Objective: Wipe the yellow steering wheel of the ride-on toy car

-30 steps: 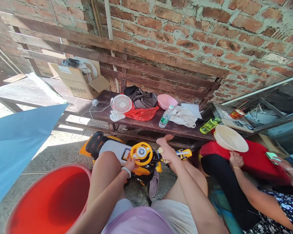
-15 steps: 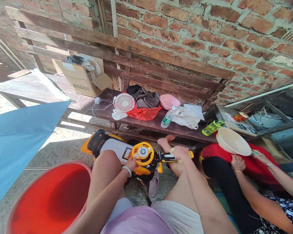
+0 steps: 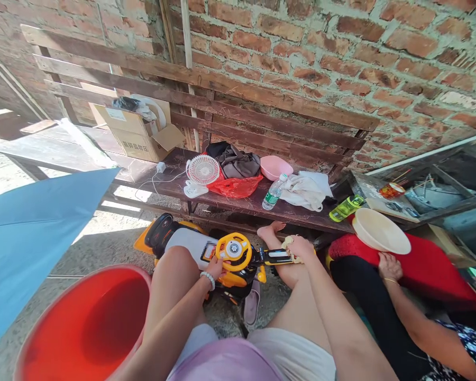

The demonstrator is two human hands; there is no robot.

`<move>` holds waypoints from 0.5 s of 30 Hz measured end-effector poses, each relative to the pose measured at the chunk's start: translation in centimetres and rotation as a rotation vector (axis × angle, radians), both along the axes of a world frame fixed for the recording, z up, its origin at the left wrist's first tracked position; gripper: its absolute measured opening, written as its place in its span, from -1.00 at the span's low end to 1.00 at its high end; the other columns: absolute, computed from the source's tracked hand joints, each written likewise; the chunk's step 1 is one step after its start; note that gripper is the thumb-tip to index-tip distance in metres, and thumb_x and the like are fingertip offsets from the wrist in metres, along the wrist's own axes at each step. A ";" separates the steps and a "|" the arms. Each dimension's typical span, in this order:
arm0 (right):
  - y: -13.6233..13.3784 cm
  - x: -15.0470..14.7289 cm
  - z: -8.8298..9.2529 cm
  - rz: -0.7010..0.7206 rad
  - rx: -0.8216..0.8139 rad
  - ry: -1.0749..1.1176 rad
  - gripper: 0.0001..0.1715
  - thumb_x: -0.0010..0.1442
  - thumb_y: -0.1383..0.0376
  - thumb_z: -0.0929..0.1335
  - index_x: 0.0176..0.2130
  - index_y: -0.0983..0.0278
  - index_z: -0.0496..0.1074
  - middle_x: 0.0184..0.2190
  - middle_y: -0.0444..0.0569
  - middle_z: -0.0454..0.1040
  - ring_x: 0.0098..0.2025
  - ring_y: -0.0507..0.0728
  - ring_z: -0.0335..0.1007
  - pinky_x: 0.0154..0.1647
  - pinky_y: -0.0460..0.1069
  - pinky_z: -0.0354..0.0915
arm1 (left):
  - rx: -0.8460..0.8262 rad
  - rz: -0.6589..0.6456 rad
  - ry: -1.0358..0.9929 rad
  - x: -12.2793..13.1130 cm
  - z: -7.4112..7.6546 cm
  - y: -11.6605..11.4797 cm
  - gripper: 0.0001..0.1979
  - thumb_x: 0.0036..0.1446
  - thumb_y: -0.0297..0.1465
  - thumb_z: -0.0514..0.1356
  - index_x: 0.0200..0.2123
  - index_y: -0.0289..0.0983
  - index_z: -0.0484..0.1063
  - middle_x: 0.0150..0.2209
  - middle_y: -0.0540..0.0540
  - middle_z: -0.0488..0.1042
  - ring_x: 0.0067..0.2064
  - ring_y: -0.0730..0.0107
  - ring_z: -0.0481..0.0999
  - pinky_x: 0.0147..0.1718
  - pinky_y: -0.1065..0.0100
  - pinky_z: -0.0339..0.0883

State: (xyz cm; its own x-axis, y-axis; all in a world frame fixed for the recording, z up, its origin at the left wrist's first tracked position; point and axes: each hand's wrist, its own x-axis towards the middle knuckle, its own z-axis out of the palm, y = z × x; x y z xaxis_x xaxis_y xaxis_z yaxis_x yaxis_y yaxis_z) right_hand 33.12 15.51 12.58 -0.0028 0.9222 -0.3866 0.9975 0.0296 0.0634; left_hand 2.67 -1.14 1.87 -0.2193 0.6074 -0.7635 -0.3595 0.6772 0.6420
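Note:
A yellow and black ride-on toy digger (image 3: 232,279) stands on the ground between my legs and the bench. My left hand (image 3: 214,269), with a beaded bracelet at the wrist, is closed on the lower left rim of its yellow steering wheel (image 3: 244,263). Farther right, my right hand (image 3: 302,247) is closed around a pale yellow cloth (image 3: 289,243) against the toy's arm (image 3: 276,257). The fingertips of that hand are partly hidden.
A red tub (image 3: 43,323) and blue umbrella (image 3: 35,227) lie left. On the bench (image 3: 238,205) are a fan (image 3: 203,169), a water bottle (image 3: 273,193) and a carton (image 3: 130,138). At right, a person's hand (image 3: 389,266) is by a cream basin (image 3: 381,231).
My right hand and the cloth have slid a little to the right along the toy's arm. My left hand stays on the wheel. The other person's far hand has left the basin and the view.

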 end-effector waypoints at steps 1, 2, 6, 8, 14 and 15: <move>0.0 -0.2 -0.2 0.003 -0.014 0.043 -0.59 0.26 0.22 0.39 0.07 0.16 0.62 0.06 0.13 0.65 0.10 0.33 0.58 0.02 0.07 0.40 | 0.000 0.004 0.004 0.1 0.2 0.0 -0.77 0.49 -0.37 0.09 0.12 -0.28 0.37 -0.12 -0.20 0.71 -0.38 0.40 0.65 -0.38 0.44 0.54; -0.2 -0.9 -0.4 0.016 -0.030 0.108 -0.62 0.26 0.23 0.39 0.04 0.18 0.63 0.03 0.12 0.66 0.07 0.32 0.60 0.01 0.06 0.40 | 0.000 0.009 0.007 0.1 0.3 0.1 -0.78 0.50 -0.38 0.08 0.13 -0.28 0.37 -0.12 -0.20 0.71 -0.37 0.40 0.65 -0.39 0.45 0.53; -2.6 -5.6 -2.5 0.023 0.057 0.541 -0.60 0.35 0.24 0.33 0.10 0.22 0.59 0.02 0.09 0.65 0.04 0.23 0.59 0.05 0.01 0.42 | -0.003 0.018 0.016 0.3 0.5 0.1 -0.77 0.51 -0.38 0.08 0.14 -0.28 0.35 -0.11 -0.19 0.71 -0.35 0.39 0.66 -0.37 0.44 0.53; -4.5 -7.5 -3.7 0.081 0.164 0.675 -0.57 0.33 0.27 0.35 0.15 0.21 0.56 0.09 0.09 0.60 0.12 0.22 0.53 0.15 0.03 0.40 | -0.008 0.019 0.014 0.3 0.3 0.0 -0.78 0.50 -0.36 0.09 0.13 -0.27 0.36 -0.11 -0.19 0.71 -0.36 0.40 0.65 -0.36 0.44 0.53; -10.1 -6.3 -5.6 0.380 0.278 0.546 -0.48 0.15 0.48 0.37 0.07 0.16 0.59 0.20 0.09 0.46 0.27 0.27 0.36 0.33 0.14 0.32 | 0.012 0.030 -0.004 0.2 0.0 -0.1 -0.78 0.48 -0.33 0.15 0.10 -0.26 0.38 -0.13 -0.17 0.72 -0.38 0.41 0.63 -0.35 0.44 0.54; -10.9 -5.5 -5.7 0.422 0.284 0.522 -0.43 0.13 0.51 0.37 0.09 0.15 0.58 0.26 0.08 0.42 0.30 0.27 0.33 0.36 0.16 0.30 | 0.013 0.030 -0.005 0.2 0.0 -0.1 -0.79 0.48 -0.34 0.13 0.10 -0.26 0.37 -0.13 -0.17 0.72 -0.39 0.43 0.62 -0.36 0.44 0.54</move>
